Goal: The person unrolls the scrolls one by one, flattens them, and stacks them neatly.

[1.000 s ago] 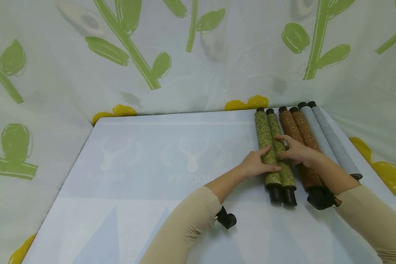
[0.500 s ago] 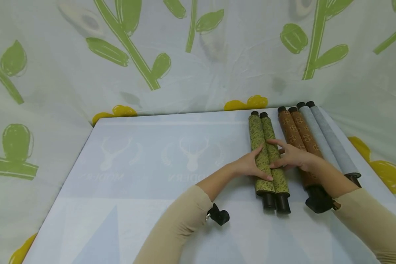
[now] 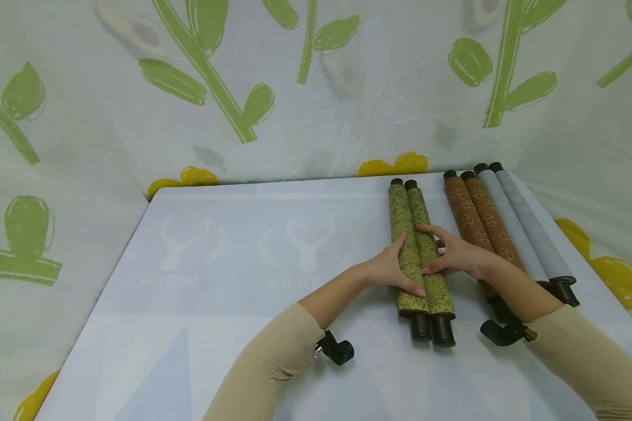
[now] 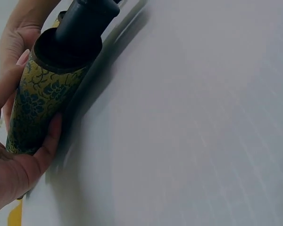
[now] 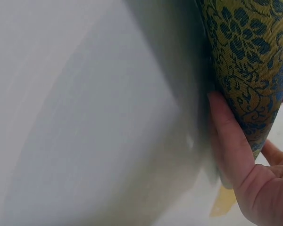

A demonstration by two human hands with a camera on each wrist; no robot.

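A green-gold brocade scroll [image 3: 415,251], rolled from both ends into two side-by-side rolls with black end knobs, lies slightly slanted right of the table's middle. Along its left roll, my left hand [image 3: 392,270] grips with thumb and fingers spread. My right hand [image 3: 457,254] holds the right roll from the other side. In the left wrist view, the left hand [image 4: 19,169] curls round the patterned scroll [image 4: 42,101] below its black knob [image 4: 87,21]. The right wrist view has the right hand's fingers [image 5: 231,136] under the flowered scroll [image 5: 250,61].
To the right, a brown patterned scroll [image 3: 470,219] and a pale grey-blue scroll [image 3: 532,228] lie side by side, also double-rolled with black knobs. The right forearm crosses the brown one's near end. A white and pale-blue cloth [image 3: 216,245] covers the table; a leaf-printed curtain [image 3: 390,105] stands behind.
Both hands have shifted the green-gold scroll leftward and a little toward the front, widening the gap to the brown scroll. The other scrolls stay put.
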